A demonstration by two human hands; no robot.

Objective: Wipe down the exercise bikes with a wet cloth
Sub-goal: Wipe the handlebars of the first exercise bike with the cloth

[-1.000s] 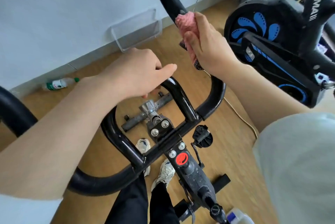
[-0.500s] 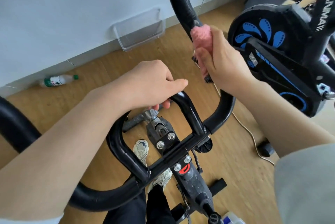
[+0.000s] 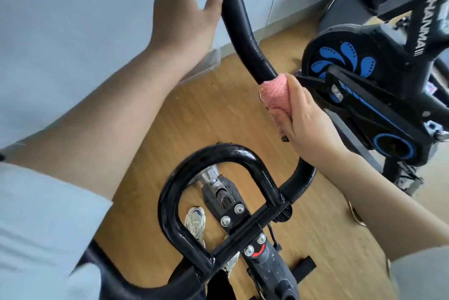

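I stand over a black exercise bike whose right handlebar horn (image 3: pixel 239 23) rises toward the wall. My right hand (image 3: pixel 308 127) is wrapped around that horn lower down, shut on a pink cloth (image 3: pixel 275 94) pressed around the bar. My left hand (image 3: pixel 182 10) is raised beside the horn's upper end, fingers spread, thumb touching the bar. The inner loop grip (image 3: pixel 218 154) looks wet and shiny and is bare. The stem with bolts and a red knob (image 3: pixel 257 253) lies below.
A second black and blue exercise bike (image 3: pixel 359 86) stands close on the right. A clear plastic tray (image 3: pixel 206 64) sits against the white wall. A cable (image 3: pixel 357 214) lies on the wooden floor. My shoes (image 3: pixel 195 224) show below the handlebars.
My left hand let go of the inner loop grip and rose to the top of the right horn. My right hand with the cloth slid down the horn a little.
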